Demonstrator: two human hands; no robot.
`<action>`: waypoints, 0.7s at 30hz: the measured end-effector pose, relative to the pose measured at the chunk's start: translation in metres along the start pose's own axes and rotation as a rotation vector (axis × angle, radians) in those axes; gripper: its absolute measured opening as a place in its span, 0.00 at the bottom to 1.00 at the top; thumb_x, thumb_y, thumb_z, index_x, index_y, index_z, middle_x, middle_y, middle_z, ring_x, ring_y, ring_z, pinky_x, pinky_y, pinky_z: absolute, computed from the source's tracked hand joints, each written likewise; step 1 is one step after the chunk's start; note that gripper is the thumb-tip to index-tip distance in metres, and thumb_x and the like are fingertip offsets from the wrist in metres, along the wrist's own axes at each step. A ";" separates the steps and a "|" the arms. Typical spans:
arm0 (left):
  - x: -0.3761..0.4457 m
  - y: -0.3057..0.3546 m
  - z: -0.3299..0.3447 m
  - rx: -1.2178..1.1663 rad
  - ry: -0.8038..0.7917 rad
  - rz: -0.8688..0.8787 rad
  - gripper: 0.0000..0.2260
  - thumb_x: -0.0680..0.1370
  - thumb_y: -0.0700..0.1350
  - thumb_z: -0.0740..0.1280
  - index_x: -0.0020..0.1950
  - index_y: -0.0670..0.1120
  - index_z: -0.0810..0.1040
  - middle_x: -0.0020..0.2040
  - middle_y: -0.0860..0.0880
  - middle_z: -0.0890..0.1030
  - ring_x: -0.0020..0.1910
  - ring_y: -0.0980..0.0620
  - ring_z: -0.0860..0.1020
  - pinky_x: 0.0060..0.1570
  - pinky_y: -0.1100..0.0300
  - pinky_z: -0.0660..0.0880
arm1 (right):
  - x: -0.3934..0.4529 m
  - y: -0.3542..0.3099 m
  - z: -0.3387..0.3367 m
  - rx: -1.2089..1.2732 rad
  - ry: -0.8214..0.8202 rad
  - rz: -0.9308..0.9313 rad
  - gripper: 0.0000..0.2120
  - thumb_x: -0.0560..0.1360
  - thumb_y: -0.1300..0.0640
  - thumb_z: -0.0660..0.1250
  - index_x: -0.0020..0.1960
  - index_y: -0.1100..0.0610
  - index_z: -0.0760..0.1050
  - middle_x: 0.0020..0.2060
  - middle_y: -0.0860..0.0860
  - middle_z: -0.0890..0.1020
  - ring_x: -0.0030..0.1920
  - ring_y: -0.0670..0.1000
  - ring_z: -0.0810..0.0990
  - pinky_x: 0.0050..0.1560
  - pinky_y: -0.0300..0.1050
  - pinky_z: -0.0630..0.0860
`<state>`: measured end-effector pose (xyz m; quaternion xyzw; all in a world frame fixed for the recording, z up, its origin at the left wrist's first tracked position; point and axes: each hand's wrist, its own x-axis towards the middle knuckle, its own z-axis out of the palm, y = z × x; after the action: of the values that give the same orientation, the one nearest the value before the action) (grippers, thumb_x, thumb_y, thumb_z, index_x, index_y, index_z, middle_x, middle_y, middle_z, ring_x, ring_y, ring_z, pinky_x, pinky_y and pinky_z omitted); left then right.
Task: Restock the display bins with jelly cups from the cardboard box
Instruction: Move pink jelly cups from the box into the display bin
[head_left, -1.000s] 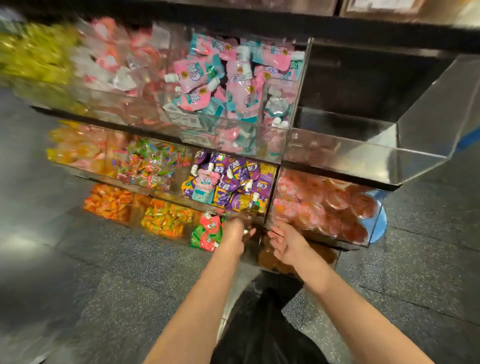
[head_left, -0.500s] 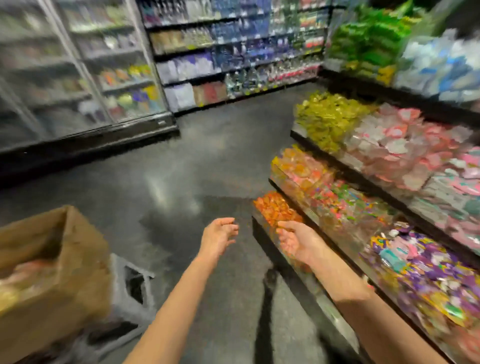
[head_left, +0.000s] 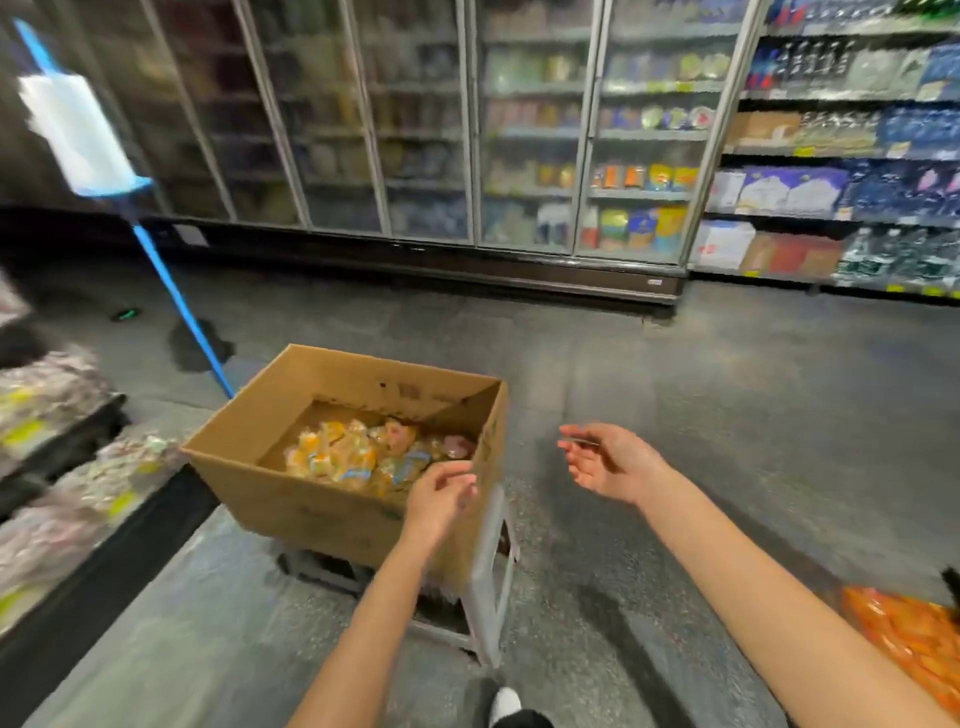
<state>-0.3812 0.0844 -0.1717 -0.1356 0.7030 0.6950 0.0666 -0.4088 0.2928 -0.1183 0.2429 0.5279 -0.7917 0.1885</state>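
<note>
An open cardboard box stands on a grey stool in the aisle, a little left of centre. A heap of orange, yellow and pink jelly cups lies in its bottom. My left hand hovers at the box's near right corner, fingers loosely bent, holding nothing. My right hand is in the air to the right of the box, palm turned left, fingers relaxed and empty. Only a corner of an orange-filled display bin shows at the lower right.
Low shelves of bagged sweets run along the left edge. A blue-handled mop leans behind the box. Glass-door coolers and stocked shelves line the far wall across bare grey floor. My shoe shows at the bottom.
The view has swung left from the display bins across the aisle to the cardboard box. Both empty hands left the bins and now reach toward the box.
</note>
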 end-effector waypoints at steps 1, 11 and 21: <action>0.015 0.001 -0.013 0.003 0.035 0.002 0.06 0.77 0.35 0.66 0.51 0.42 0.79 0.46 0.45 0.81 0.40 0.53 0.79 0.41 0.62 0.76 | 0.020 -0.003 0.019 -0.016 -0.028 0.014 0.11 0.80 0.60 0.54 0.43 0.58 0.72 0.21 0.50 0.78 0.18 0.45 0.73 0.21 0.32 0.69; 0.173 0.024 -0.112 -0.084 0.216 -0.161 0.08 0.78 0.35 0.62 0.56 0.39 0.78 0.40 0.48 0.79 0.38 0.56 0.78 0.34 0.65 0.74 | 0.204 -0.039 0.166 -0.103 -0.128 0.188 0.09 0.79 0.61 0.56 0.44 0.58 0.73 0.23 0.52 0.78 0.20 0.46 0.74 0.23 0.33 0.71; 0.319 -0.051 -0.197 -0.069 0.346 -0.330 0.08 0.79 0.32 0.59 0.53 0.39 0.76 0.38 0.46 0.78 0.32 0.56 0.77 0.31 0.64 0.73 | 0.385 0.013 0.216 -0.407 -0.070 0.312 0.06 0.79 0.62 0.61 0.46 0.60 0.75 0.33 0.54 0.75 0.31 0.49 0.70 0.36 0.40 0.74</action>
<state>-0.6526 -0.1426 -0.3056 -0.3677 0.6480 0.6649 0.0532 -0.7539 0.0717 -0.2830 0.2508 0.6257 -0.6383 0.3717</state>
